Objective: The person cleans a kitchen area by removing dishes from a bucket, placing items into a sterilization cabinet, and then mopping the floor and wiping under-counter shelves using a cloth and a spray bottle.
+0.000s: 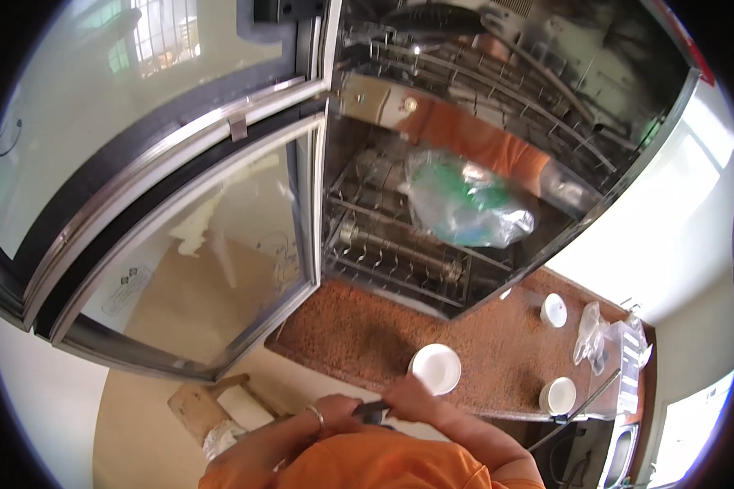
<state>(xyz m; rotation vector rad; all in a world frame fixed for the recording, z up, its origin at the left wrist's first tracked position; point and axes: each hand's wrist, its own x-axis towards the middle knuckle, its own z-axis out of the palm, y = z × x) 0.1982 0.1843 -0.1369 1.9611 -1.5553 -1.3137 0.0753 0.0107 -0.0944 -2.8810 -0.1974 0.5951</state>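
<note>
Near my body, low in the head view, my left hand and my right hand both grip a dark object, perhaps a handle; its full shape is hidden. My left wrist wears a bangle. Just beyond my right hand a white bowl stands on the reddish granite counter. Ahead of me is a cabinet with metal wire racks, its glass-paned door swung open to the left. Inside lies a clear and green plastic bag.
Further right on the counter are a small white bowl, another white bowl and a clear plastic bag. A wooden stool or chair stands below the open door. A metal sink lies at the lower right.
</note>
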